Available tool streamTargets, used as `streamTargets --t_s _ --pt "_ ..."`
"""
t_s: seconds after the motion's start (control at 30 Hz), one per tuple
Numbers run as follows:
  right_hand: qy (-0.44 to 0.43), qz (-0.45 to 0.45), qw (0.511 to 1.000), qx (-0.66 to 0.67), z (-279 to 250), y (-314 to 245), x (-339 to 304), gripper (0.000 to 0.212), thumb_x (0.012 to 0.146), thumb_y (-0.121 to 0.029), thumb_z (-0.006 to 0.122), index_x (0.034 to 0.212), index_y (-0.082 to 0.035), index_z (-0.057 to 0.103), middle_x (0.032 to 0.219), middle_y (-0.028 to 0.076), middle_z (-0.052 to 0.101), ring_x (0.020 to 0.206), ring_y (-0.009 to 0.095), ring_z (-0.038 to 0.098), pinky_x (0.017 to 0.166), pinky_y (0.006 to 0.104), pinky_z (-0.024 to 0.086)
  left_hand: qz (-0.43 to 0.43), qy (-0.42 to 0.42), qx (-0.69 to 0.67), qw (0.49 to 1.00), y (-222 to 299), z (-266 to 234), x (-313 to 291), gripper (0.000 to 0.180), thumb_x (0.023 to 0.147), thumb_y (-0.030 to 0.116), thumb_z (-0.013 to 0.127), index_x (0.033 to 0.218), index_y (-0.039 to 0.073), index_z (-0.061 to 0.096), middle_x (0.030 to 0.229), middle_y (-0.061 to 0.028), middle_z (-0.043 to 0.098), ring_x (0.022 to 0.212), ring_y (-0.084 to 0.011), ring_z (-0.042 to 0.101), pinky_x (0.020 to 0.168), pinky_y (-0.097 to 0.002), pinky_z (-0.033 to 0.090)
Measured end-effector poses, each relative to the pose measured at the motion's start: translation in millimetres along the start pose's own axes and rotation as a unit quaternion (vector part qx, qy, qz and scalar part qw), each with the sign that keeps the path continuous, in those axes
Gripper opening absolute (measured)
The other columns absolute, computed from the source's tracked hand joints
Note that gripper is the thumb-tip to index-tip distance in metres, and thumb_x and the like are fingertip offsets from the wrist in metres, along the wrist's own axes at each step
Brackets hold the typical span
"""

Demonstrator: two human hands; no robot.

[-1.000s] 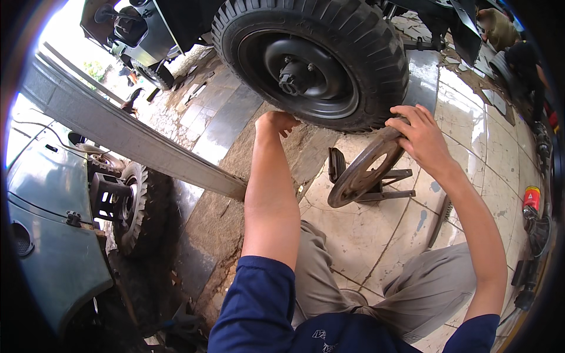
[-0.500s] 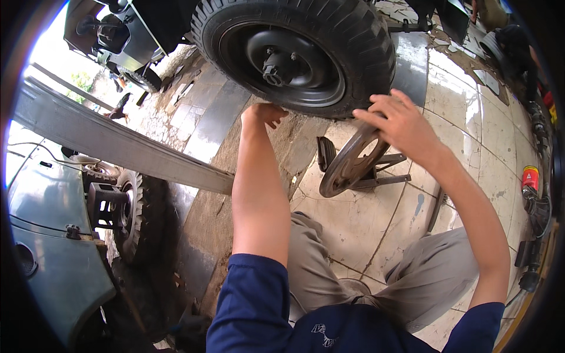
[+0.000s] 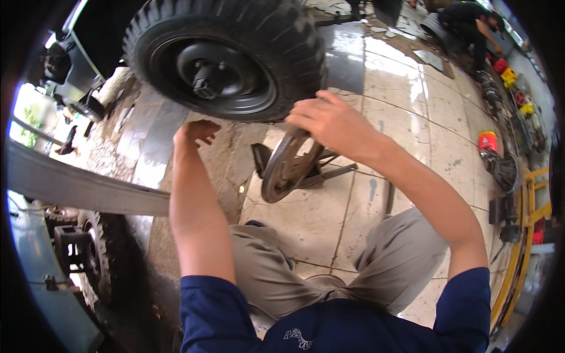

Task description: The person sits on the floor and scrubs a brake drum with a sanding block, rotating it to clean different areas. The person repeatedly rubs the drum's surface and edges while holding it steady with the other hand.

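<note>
My right hand (image 3: 329, 125) is bent over the top rim of a rusty brown metal ring (image 3: 281, 167), its fingers close together on the edge. The ring stands tilted on a tiled floor, against a dark metal stand (image 3: 323, 175) with flat bar legs. My left hand (image 3: 199, 133) hangs below the near side of a mounted black tyre (image 3: 229, 65), its fingers apart and loosely bent, nothing in them. A dark steel rim with a protruding hub (image 3: 206, 82) sits inside the tyre. My right fingertips are close to the tyre's lower right side; whether they touch it I cannot tell.
A grey metal beam (image 3: 88, 182) crosses at left, above a green vehicle body (image 3: 41, 294) and a second tyre (image 3: 97, 253). At right are a red can (image 3: 487, 141), a yellow frame (image 3: 532, 200) and several parts. Another person (image 3: 474, 26) bends over at the upper right.
My view has swung to the right, so the tyre, ring and both hands appear farther left. My right fingers have drawn closer together on the ring. The other person has come more fully into view.
</note>
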State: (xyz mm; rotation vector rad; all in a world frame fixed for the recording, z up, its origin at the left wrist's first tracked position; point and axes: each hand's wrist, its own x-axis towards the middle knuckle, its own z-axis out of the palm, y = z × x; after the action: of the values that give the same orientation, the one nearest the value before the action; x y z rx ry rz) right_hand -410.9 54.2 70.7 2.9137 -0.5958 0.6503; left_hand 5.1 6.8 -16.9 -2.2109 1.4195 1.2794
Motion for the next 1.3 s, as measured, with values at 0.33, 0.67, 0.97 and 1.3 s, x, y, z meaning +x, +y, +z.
streamTargets --t_s 0.33,0.67,0.97,1.3 --pt "-0.034 0.073 0.987 0.138 -1.3 24.7 -12.8 0.039 0.085 -0.006 0.067 0.123 -0.012 0.063 0.129 0.007 0.064 0.122 0.023 0.058 0.107 0.0435 0.039 0.017 0.026 0.027 0.999 29.8 3.0 -26.6 0.061 0.097 0.052 0.044 0.148 0.019 0.043 0.143 -0.0087 0.055 0.123 -0.0233 0.061 0.099 -0.0414 0.049" --pt "0.007 0.092 0.989 0.115 6.3 34.3 -20.0 0.043 0.081 -0.007 0.07 0.123 -0.011 0.063 0.125 0.008 0.066 0.119 0.026 0.06 0.102 0.0421 0.042 0.021 0.022 0.01 0.999 14.7 -2.0 -7.2 0.061 0.097 0.055 0.045 0.146 0.019 0.044 0.138 -0.0079 0.058 0.12 -0.0233 0.062 0.096 -0.0459 0.05" --pt "-0.049 0.117 0.981 0.149 -3.6 38.8 -15.3 0.042 0.084 -0.006 0.067 0.126 -0.011 0.062 0.133 0.01 0.062 0.124 0.029 0.056 0.106 0.0435 0.043 0.03 0.035 0.015 0.999 17.3 -2.7 -16.6 0.056 0.097 0.052 0.046 0.142 0.018 0.049 0.138 -0.0086 0.058 0.116 -0.0234 0.064 0.094 -0.0452 0.052" --pt "-0.1 0.139 0.981 0.092 -4.9 47.4 -16.1 0.04 0.088 -0.012 0.068 0.128 -0.012 0.061 0.13 0.007 0.064 0.123 0.025 0.058 0.112 0.044 0.034 0.018 0.026 0.018 0.999 6.7 -9.3 -12.5 0.063 0.097 0.054 0.047 0.15 0.019 0.039 0.141 -0.0079 0.056 0.117 -0.0228 0.063 0.096 -0.0447 0.051"
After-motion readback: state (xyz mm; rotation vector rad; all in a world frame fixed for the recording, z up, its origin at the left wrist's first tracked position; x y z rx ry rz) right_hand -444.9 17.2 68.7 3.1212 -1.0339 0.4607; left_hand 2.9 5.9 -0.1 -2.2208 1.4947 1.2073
